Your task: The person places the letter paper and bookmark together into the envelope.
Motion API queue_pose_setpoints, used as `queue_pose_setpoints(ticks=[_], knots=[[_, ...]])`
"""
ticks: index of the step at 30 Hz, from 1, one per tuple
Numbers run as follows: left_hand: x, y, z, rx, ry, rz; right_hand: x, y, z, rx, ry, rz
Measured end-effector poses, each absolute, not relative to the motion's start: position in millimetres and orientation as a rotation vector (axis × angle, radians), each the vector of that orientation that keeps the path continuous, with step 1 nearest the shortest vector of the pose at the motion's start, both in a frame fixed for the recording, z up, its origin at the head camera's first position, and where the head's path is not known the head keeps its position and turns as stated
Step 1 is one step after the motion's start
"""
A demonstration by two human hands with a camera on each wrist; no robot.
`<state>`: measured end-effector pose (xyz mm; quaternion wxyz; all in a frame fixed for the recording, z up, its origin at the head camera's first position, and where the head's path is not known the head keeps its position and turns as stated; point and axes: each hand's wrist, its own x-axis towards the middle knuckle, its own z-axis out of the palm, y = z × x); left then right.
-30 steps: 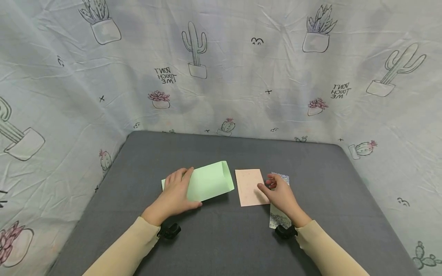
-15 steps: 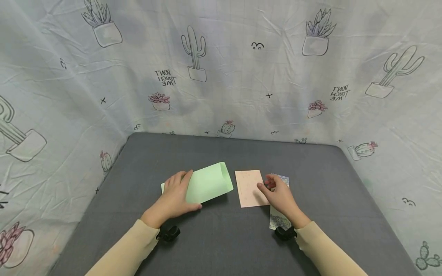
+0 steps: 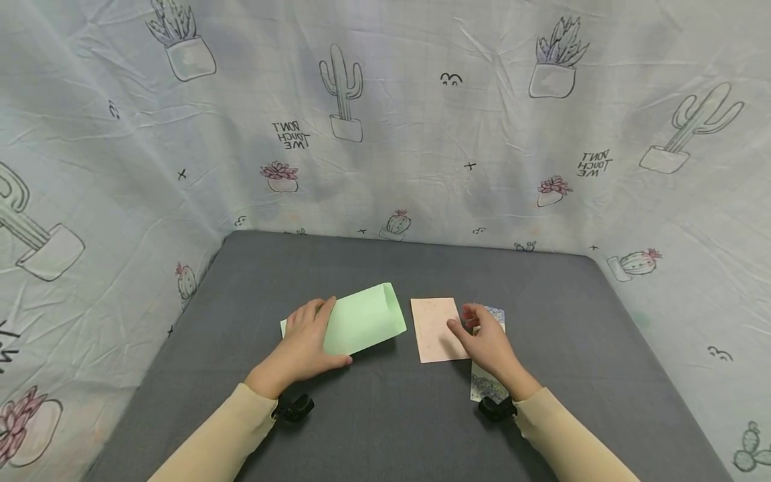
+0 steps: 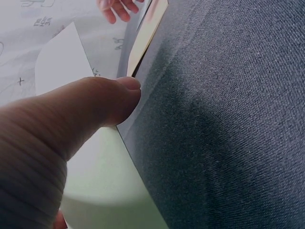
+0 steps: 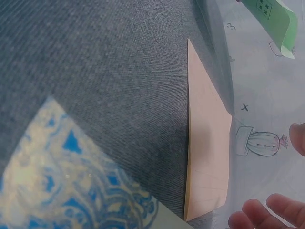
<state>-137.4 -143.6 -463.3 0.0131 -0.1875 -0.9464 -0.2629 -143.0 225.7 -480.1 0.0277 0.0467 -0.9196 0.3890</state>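
Observation:
My left hand (image 3: 304, 338) grips a pale green envelope (image 3: 364, 320), thumb along its near edge and fingers over its far side. The envelope's right end gapes open, and a shadow lies under it on the table. In the right wrist view, small dark print shows on the underside of the envelope (image 5: 264, 9). My right hand (image 3: 489, 338) hovers with loosely bent fingers and nothing between them. Below it a flat peach-coloured paper piece (image 3: 432, 331) lies next to a narrow patterned card (image 3: 486, 385), partly hidden by the hand. Blue-and-cream ornament covers that card's near end (image 5: 71, 181).
Dark grey cloth covers the table (image 3: 385, 428). Behind and at both sides hangs a white curtain (image 3: 409, 114) printed with cacti and lettering. Each wrist wears a black camera mount, such as the left one (image 3: 295, 407).
Both hands keep their places and the green envelope stays in my left hand. Only the head view shifts slightly.

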Motion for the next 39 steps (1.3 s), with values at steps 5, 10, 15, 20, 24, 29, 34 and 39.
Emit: queue_pose_setpoints(ticks=[5, 10, 15, 20, 24, 29, 34, 39], knots=[[-137.4, -143.7, -462.7, -0.585, -2.94, -0.821, -142.4, 225.4, -478.2, 0.148, -2.836, 1.203], [-137.8, -144.4, -462.1, -0.586, -2.939, -0.815, -142.0, 225.3, -476.1, 0.147, -2.844, 1.202], [-138.0, -145.0, -461.5, -0.591, -2.948, -0.8, -140.9, 225.4, -473.1, 0.156, -2.843, 1.201], [-137.5, -145.2, -460.8, -0.595, -2.942, -0.794, -140.5, 225.6, -473.1, 0.185, -2.835, 1.179], [-137.3, -145.3, -460.7, -0.596, -2.944, -0.786, -140.3, 226.5, -473.9, 0.191, -2.84, 1.173], [-137.9, -144.5, -458.5, -0.582, -2.951, -0.79, -142.5, 227.7, -473.0, 0.177, -2.862, 1.159], [-137.7, -143.3, -455.2, -0.573, -2.961, -0.793, -143.9, 226.3, -472.1, 0.085, -2.956, 1.109], [-138.3, -141.7, -452.7, -0.569, -2.969, -0.799, -146.6, 223.3, -473.6, 0.001, -3.034, 1.034]])
